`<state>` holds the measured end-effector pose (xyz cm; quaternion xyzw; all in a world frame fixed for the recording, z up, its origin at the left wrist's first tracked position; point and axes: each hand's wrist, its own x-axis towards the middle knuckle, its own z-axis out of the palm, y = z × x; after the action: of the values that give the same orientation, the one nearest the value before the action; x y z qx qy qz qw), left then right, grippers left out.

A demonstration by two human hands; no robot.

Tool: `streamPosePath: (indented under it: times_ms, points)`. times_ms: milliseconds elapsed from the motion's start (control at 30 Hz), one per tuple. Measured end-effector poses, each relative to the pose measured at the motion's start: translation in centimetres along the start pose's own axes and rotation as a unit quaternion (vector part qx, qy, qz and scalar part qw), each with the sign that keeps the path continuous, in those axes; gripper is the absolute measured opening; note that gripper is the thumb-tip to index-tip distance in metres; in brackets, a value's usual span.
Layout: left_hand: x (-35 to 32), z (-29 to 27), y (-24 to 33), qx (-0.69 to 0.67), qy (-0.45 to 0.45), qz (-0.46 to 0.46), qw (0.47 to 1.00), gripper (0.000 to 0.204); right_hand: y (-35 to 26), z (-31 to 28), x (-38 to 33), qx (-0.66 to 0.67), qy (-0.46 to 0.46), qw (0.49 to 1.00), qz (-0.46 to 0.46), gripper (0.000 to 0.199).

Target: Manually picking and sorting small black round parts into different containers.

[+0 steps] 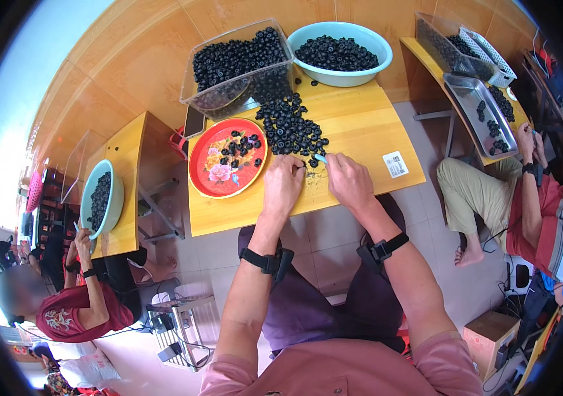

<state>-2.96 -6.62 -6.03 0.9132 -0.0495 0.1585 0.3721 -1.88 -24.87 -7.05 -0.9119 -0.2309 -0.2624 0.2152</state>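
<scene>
My left hand [284,182] is closed in a pinch near the front edge of the wooden table [360,135]. What it grips, if anything, is hidden by the fingers. Facing it, my right hand [351,180] is shut on a small light-blue tool [321,158], whose tip points toward the left hand; its exact kind is not clear. Just beyond both hands spreads a loose pile of small black round parts with holes [288,127]. Left of the pile lies a red flowered tray [246,177] holding several of the same parts.
At the table's back stand a clear plastic bin [218,105] and a light-blue basin [344,80], both full of black parts. A white label [395,165] sits at the right. People work at side tables, with another basin [118,198] left and a metal tray [469,99] right.
</scene>
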Motion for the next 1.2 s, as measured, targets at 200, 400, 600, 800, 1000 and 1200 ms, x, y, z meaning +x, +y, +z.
streamPosePath:
  times_ms: [200, 400, 600, 800, 1000, 1200]
  points:
    - [0.3, 0.1, 0.5, -0.018, 0.043, 0.007, 0.999, 0.017, -0.1, 0.0, 0.0, -0.003, -0.003, 1.000, 0.000, 0.009]
    - [0.6, 0.0, -0.4, 0.034, 0.002, 0.050, 0.998, 0.020, -0.1, 0.2, 0.1, -0.010, -0.006, 1.000, 0.000, 0.008]
    - [0.1, 0.2, 0.2, -0.034, 0.009, -0.015, 0.999, 0.021, -0.1, 0.0, 0.1, -0.008, -0.003, 1.000, 0.002, 0.007]
    - [-0.5, 0.6, -0.2, -0.093, 0.022, -0.064, 0.993, 0.020, -0.2, 0.0, 0.1, -0.008, 0.000, 1.000, -0.005, 0.007]
    - [-1.1, 0.6, -0.5, -0.148, 0.046, -0.075, 0.985, 0.023, -0.3, 0.0, 0.0, -0.010, -0.001, 1.000, -0.016, 0.007]
    - [-1.1, 0.7, -0.5, -0.247, 0.044, -0.104, 0.962, 0.028, -0.5, -0.6, 0.0, 0.013, -0.009, 0.998, -0.066, 0.005]
